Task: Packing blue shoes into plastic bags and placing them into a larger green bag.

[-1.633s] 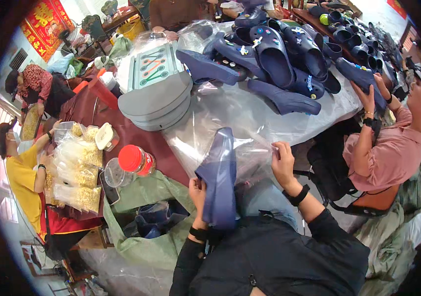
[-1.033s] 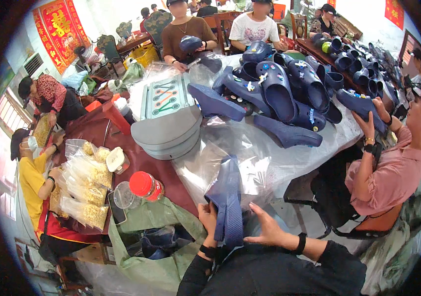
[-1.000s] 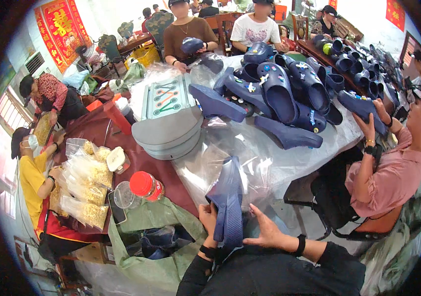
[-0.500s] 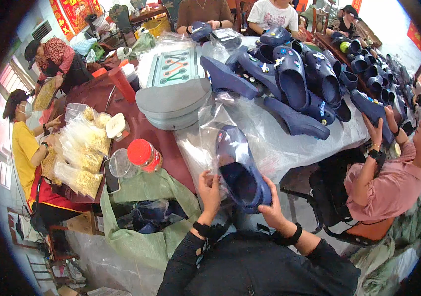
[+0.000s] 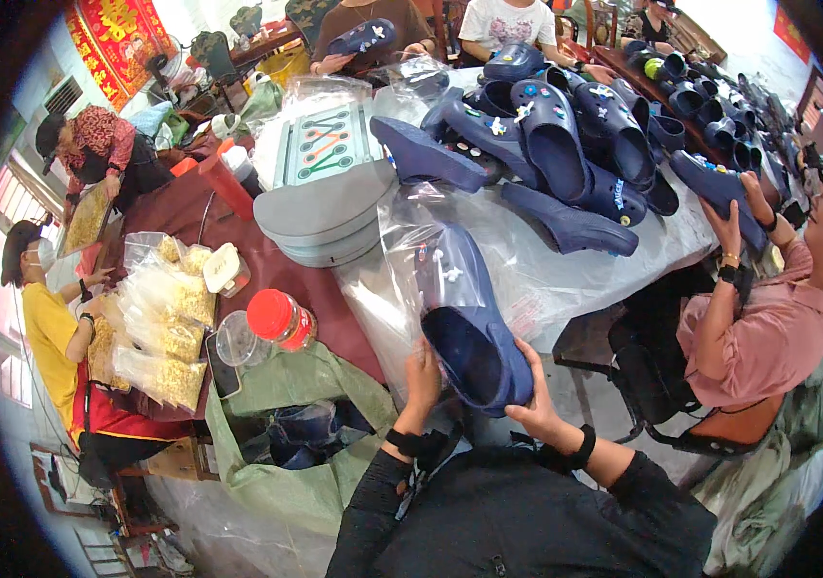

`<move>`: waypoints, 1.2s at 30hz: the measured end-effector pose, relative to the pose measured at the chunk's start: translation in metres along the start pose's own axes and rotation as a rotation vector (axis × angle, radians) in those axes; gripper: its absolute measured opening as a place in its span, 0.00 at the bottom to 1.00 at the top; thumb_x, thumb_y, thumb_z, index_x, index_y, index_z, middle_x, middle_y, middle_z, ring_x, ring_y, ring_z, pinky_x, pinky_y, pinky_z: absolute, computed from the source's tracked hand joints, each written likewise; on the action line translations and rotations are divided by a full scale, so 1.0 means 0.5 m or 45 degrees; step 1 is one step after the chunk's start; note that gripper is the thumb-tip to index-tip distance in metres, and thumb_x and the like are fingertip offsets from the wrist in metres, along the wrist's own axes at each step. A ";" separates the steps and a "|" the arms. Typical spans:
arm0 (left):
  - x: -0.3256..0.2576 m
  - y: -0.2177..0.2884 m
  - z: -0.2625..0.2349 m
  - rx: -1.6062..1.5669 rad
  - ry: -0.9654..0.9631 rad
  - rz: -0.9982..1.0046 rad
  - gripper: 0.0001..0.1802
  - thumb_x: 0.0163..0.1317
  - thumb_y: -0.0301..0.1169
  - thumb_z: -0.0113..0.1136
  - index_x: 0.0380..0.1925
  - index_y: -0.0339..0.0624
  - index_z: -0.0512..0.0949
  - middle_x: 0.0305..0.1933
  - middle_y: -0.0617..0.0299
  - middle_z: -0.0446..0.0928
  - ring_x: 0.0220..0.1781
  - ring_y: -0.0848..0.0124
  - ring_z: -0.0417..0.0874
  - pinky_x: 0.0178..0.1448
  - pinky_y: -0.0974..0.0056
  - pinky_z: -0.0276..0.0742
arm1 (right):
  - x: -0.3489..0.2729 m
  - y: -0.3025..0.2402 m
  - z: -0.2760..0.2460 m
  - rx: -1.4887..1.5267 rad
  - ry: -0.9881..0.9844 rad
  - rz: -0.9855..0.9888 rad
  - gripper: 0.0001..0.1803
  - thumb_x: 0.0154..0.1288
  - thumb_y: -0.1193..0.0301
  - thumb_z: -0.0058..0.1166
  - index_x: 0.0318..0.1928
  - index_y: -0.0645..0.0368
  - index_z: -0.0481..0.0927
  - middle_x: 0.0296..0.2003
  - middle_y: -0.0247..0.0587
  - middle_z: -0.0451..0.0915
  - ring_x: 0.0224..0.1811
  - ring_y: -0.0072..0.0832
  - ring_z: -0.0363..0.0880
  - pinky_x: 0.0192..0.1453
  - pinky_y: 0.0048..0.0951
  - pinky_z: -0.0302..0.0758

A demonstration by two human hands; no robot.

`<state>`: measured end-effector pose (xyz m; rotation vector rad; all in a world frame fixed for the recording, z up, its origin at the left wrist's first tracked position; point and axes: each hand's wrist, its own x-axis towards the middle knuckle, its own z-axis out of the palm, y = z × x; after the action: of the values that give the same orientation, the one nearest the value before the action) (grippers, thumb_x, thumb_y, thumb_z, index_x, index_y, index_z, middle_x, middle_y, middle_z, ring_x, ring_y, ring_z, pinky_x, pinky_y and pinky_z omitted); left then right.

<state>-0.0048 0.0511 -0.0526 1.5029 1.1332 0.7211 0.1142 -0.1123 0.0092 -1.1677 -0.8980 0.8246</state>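
Observation:
A navy blue clog (image 5: 481,371) with white charms is held in front of me, its toe pointing away and inside a clear plastic bag (image 5: 402,226). At the heel, my right hand (image 5: 539,405) grips the clog, thumb over the side. My left hand (image 5: 421,383) is closed at the clog's left side, at the bag's edge; some of its fingertips are hidden behind the shoe. Beyond the bag, a heap of navy clogs (image 5: 554,144) with colourful charms lies on the plastic-covered table (image 5: 580,289).
To the left stand a grey case (image 5: 325,207), a red-lidded jar (image 5: 279,320) and bags of yellow pieces (image 5: 169,299). A green woven sack (image 5: 325,482) with navy shoes sits below. At the right a person in pink (image 5: 758,337) holds a clog; other people work around the table.
My left hand has slid along the clog's side toward its heel. The bag covers the toe area in both frames. Across the table, a person has lifted a clog to the left.

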 end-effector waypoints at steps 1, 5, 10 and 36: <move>-0.010 -0.012 0.008 -0.014 -0.020 0.149 0.18 0.71 0.34 0.40 0.47 0.32 0.74 0.27 0.49 0.76 0.29 0.66 0.76 0.35 0.59 0.70 | -0.001 -0.002 0.002 -0.023 -0.030 0.004 0.57 0.47 0.57 0.66 0.70 0.62 0.44 0.69 0.48 0.48 0.71 0.37 0.48 0.72 0.35 0.47; -0.028 -0.036 0.005 -0.102 -0.100 0.093 0.18 0.72 0.33 0.39 0.49 0.29 0.73 0.33 0.53 0.78 0.35 0.70 0.76 0.40 0.63 0.71 | 0.014 0.004 0.018 -0.208 -0.044 0.004 0.54 0.47 0.65 0.63 0.70 0.63 0.45 0.69 0.50 0.49 0.72 0.38 0.46 0.73 0.36 0.45; -0.056 0.019 -0.013 -0.219 -0.176 -0.181 0.18 0.71 0.30 0.39 0.50 0.26 0.72 0.41 0.55 0.79 0.43 0.69 0.77 0.49 0.66 0.72 | 0.019 0.021 0.015 -0.243 -0.026 0.051 0.53 0.47 0.66 0.61 0.70 0.62 0.45 0.69 0.50 0.50 0.72 0.40 0.47 0.73 0.35 0.44; -0.007 0.048 -0.080 -0.114 0.386 0.406 0.21 0.68 0.29 0.47 0.60 0.33 0.66 0.57 0.43 0.72 0.60 0.62 0.74 0.59 0.63 0.69 | 0.046 0.075 0.059 -0.339 0.021 -0.054 0.53 0.49 0.67 0.67 0.70 0.59 0.47 0.68 0.49 0.51 0.70 0.36 0.50 0.72 0.34 0.48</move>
<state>-0.0349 0.0637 -0.0194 1.5498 1.0745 1.2360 0.0942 -0.0726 -0.0195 -1.3791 -1.0382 0.6738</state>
